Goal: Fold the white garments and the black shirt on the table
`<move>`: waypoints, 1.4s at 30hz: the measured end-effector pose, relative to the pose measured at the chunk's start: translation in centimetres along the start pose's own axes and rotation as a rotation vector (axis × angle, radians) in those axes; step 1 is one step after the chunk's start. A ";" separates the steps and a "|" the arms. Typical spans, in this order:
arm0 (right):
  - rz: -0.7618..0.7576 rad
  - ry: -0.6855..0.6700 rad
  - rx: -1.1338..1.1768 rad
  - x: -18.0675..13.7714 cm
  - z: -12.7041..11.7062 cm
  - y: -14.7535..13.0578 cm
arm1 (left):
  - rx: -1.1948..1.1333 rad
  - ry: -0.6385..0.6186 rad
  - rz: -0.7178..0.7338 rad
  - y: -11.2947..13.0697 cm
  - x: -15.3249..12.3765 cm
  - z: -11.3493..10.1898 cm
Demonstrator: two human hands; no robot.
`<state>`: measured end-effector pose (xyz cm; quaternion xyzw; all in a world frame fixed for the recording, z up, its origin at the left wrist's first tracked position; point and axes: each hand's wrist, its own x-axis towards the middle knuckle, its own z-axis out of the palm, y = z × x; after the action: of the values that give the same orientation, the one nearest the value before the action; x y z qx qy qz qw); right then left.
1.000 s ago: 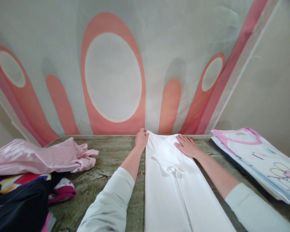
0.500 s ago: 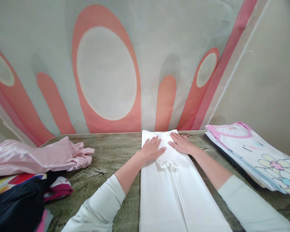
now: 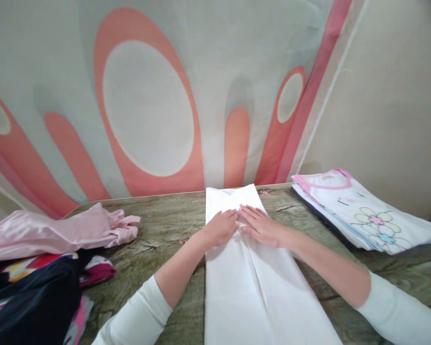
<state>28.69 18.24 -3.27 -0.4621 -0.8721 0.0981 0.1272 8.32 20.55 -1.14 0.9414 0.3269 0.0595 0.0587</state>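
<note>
My left hand [image 3: 221,227] and right hand [image 3: 261,226] have slid back from the far edge of the white garment [image 3: 251,292]. They now meet side by side at 12 o'clock, fingers flat and released, pressing it onto the table [image 3: 165,230]. A folded stack [image 3: 362,218] lies at 2 o'clock.

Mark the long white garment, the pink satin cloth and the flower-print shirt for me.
Long white folded garment [image 3: 253,287]: head view, its smooth lower middle.
Crumpled pink satin cloth [image 3: 57,232]: head view, its shiny middle.
Folded white flower-print shirt [image 3: 375,221]: head view, the flower print.
</note>
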 end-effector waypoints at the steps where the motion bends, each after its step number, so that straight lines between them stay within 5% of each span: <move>1: 0.002 -0.019 -0.018 -0.5 0.3 -0.4 | -0.001 0.020 -0.014 0.2 -0.3 0.4; 10: 0.000 0.053 -0.129 -5.0 -1.2 -2.5 | 0.042 0.120 -0.164 2.8 -4.9 0.3; 18: -0.028 0.043 -0.132 -9.7 -0.6 -6.1 | 0.093 0.051 -0.051 7.4 -9.1 -0.1; 32: -0.082 -0.089 -0.053 -11.9 -0.6 -8.7 | 0.041 -0.077 0.046 9.7 -11.6 -0.1; 37: -0.089 -0.078 -0.035 -13.6 -1.5 -9.3 | 0.028 -0.130 0.036 11.0 -13.9 -1.6; 42: -0.155 -0.033 0.008 -18.6 -3.9 -7.8 | -0.019 -0.155 0.149 11.2 -19.2 -4.4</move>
<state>33.82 -1.32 0.21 -0.3909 -0.9070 0.0990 0.1217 -0.48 0.15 3.45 0.9642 0.2500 -0.0063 0.0881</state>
